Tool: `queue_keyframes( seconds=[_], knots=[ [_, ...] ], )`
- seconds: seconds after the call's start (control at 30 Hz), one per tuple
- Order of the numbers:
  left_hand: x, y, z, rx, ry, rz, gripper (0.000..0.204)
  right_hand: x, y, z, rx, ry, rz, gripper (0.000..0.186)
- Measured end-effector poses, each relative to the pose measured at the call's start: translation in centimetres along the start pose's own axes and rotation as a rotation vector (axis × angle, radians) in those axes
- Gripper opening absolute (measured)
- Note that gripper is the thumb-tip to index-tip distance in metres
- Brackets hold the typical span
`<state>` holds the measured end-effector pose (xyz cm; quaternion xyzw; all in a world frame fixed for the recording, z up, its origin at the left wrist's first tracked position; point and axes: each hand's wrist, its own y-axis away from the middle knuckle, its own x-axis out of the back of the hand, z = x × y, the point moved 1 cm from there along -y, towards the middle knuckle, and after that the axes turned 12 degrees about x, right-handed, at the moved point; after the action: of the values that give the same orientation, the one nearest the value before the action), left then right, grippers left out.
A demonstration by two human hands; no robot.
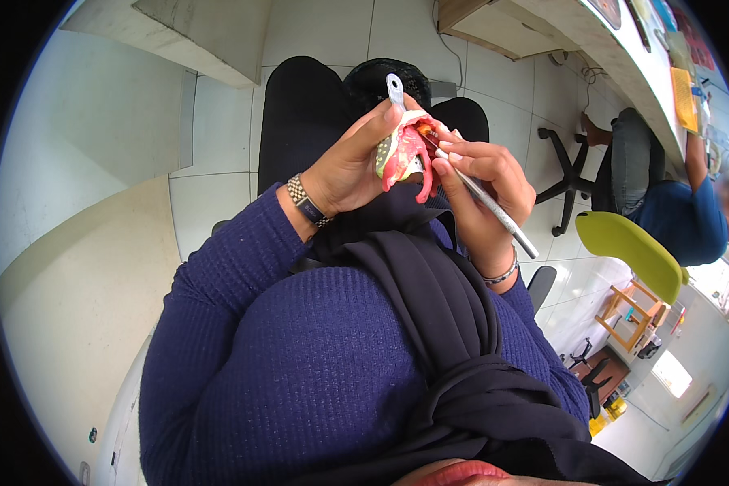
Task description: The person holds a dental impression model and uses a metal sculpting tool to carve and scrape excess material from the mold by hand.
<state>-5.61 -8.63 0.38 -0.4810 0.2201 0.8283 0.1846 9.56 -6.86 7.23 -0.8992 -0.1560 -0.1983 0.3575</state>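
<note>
My left hand is closed around a dental impression tray, whose metal handle with a hole sticks up past my thumb. Its dotted, perforated side shows beside my fingers. Pink-red, wax-like material lines the tray, and one strip hangs loose at the near side. Between the fingertips of my right hand is a slim silver hand instrument with a textured handle. Its tip reaches inside the tray, near a small orange spot; exact contact is too small to tell.
Below the tray are my dark-clothed knees and a tiled floor. A white workbench runs along the upper right, where another person in a blue top sits near a green chair back. Pale furniture panels stand at left.
</note>
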Motion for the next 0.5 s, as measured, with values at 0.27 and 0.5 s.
queue_keyframes(
  seconds=[0.27, 0.5],
  knots=[
    [-0.4, 0.0, 0.4, -0.014, 0.021, -0.092, 0.044, 1.0, -0.1, 0.9, -0.127, -0.236, 0.002, 0.015],
    [-0.6, -0.1, 0.4, -0.012, -0.096, -0.034, 0.059, 1.5, 0.1, 1.3, -0.173, -0.476, 0.028, 0.014]
  ],
)
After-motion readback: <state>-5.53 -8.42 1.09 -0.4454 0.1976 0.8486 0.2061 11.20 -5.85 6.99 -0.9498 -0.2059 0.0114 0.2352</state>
